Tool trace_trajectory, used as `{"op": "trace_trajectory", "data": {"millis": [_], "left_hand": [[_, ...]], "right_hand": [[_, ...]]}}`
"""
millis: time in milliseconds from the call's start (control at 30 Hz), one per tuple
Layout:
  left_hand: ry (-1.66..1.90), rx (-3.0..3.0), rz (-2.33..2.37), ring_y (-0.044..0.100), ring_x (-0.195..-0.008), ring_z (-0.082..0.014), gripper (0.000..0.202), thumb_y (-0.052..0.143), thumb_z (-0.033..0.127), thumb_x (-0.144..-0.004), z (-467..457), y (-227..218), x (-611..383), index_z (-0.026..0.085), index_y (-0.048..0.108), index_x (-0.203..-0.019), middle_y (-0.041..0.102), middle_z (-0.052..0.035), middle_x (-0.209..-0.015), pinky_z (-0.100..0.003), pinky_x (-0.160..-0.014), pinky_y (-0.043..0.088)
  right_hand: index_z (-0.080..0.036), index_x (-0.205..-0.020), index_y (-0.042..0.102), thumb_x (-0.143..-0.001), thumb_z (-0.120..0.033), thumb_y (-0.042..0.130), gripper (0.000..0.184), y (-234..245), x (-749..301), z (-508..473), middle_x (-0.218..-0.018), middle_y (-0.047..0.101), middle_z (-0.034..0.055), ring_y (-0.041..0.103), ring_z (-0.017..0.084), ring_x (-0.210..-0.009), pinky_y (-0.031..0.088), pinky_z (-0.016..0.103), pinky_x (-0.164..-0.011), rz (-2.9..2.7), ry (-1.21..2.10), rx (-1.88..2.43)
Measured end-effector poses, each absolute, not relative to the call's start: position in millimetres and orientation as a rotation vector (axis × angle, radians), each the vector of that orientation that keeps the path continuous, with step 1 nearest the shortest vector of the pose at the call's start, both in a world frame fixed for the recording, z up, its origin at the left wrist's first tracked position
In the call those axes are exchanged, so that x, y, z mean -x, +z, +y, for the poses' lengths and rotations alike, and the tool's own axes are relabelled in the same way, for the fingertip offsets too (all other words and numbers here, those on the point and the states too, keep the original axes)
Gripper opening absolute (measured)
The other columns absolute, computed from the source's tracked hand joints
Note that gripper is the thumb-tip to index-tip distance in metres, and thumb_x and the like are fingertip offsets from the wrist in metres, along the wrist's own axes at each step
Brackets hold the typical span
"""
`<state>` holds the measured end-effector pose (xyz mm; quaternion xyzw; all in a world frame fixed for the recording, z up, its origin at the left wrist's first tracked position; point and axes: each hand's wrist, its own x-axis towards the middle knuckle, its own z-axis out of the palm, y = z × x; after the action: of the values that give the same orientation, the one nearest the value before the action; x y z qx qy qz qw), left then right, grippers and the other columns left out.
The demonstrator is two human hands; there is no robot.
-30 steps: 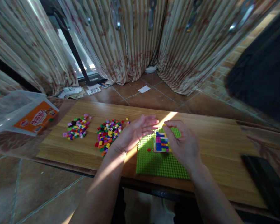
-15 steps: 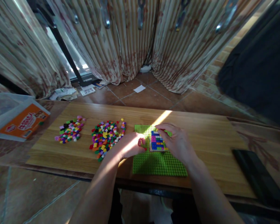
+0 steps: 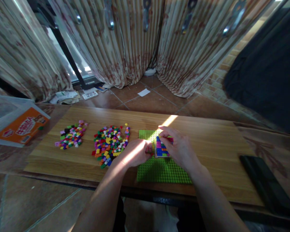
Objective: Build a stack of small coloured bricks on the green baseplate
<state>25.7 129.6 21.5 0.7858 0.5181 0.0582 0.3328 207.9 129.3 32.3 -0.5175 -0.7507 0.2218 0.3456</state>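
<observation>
A green studded baseplate (image 3: 163, 170) lies on the wooden board. On it stands a small block of stacked coloured bricks (image 3: 160, 149). My right hand (image 3: 178, 149) curls over that block's top and right side, fingertips touching it. My left hand (image 3: 135, 154) rests at the baseplate's left edge, fingers curled against the block's left side near a small red brick (image 3: 150, 154); whether it pinches that brick I cannot tell. A large pile of small coloured bricks (image 3: 109, 144) lies just left of my left hand.
A smaller pile of coloured bricks (image 3: 70, 134) lies further left on the wooden board (image 3: 215, 145). A clear plastic box with an orange label (image 3: 15, 124) sits at far left. A dark flat object (image 3: 268, 187) lies at the right. Curtains hang behind; papers lie on the tiled floor.
My left hand dropped from an open, raised pose to the baseplate's left edge and curled shut beside the block. My right hand stayed on the block. The camera shifted a little.
</observation>
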Motion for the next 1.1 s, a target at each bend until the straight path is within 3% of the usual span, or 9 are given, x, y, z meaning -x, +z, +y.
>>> {"op": "trace_trajectory", "data": {"millis": [200, 600, 900, 1100], "left_hand": [[0.165, -2.059, 1.378, 0.046, -0.053, -0.0125, 0.012, 0.063, 0.029, -0.073, 128.3, 23.8, -26.8, 0.019, 0.067, -0.076, 0.054, 0.0019, -0.057, -0.026, -0.052, 0.026], [0.239, -2.123, 1.291, 0.056, -0.063, -0.0161, 0.014, 0.06, 0.028, -0.075, 126.7, 15.6, -29.1, 0.022, 0.072, -0.081, 0.066, -0.0011, -0.069, -0.025, -0.057, 0.034], [0.241, -2.113, 1.279, 0.05, -0.058, -0.0134, 0.013, 0.058, 0.027, -0.075, 126.5, 17.2, -30.7, 0.02, 0.069, -0.078, 0.062, -0.0006, -0.066, -0.025, -0.054, 0.029], [0.191, -2.081, 1.295, 0.047, -0.055, -0.0128, 0.013, 0.059, 0.028, -0.074, 128.2, 19.5, -32.0, 0.019, 0.068, -0.074, 0.06, 0.0002, -0.062, -0.025, -0.052, 0.027]], "right_hand": [[-0.02, -0.119, 0.064, -0.089, -0.019, 0.051, 0.033, 32.0, -209.1, 129.7, -0.095, 0.075, 0.0044, 0.068, 0.019, -0.092, 0.052, 0.038, -0.087, -1.933, 0.583, 1.338], [-0.022, -0.115, 0.068, -0.082, -0.02, 0.056, 0.035, 29.3, -207.5, 131.6, -0.085, 0.077, 0.0024, 0.071, 0.019, -0.083, 0.054, 0.038, -0.082, -1.758, 0.73, 1.385], [-0.021, -0.117, 0.067, -0.083, -0.018, 0.055, 0.037, 32.6, -209.5, 138.4, -0.082, 0.077, 0.0017, 0.069, 0.018, -0.075, 0.052, 0.037, -0.076, -1.881, 0.723, 1.412], [-0.023, -0.116, 0.068, -0.083, -0.017, 0.053, 0.037, 34.9, -207.2, 134.9, -0.081, 0.076, 0.0017, 0.069, 0.019, -0.08, 0.051, 0.036, -0.078, -1.919, 0.637, 1.408]]}}
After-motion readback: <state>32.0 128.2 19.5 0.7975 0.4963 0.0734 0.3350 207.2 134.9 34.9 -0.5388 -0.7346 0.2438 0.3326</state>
